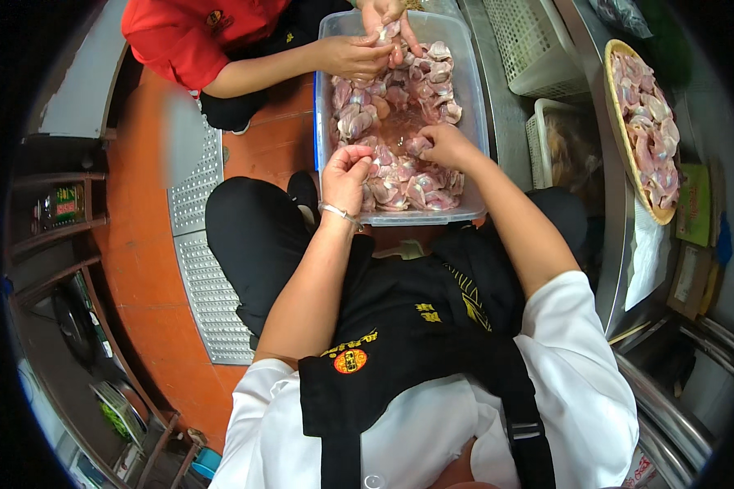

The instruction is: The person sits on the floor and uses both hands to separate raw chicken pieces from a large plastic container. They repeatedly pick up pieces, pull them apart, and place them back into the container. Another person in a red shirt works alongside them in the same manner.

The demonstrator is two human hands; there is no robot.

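A large clear plastic tub (477, 90) stands in front of me, with many raw pink gizzards (416, 189) heaped along its sides and reddish liquid in the middle. My left hand (347, 178), with a bracelet at its wrist, is over the tub's near left side. Its thumb and fingers are pinched together; anything between them is too small to make out. Farther right, my right hand (448, 148) reaches in over the rim. Its fingers are closed on a gizzard (419, 146) above the liquid.
Across the tub, a co-worker in a red sleeve (171, 45) handles a gizzard with both hands (359, 57). At right, a round tray (670, 213) holds more gizzards, near white perforated baskets (538, 45). Shelves (57, 236) and a metal grate (212, 285) are at left.
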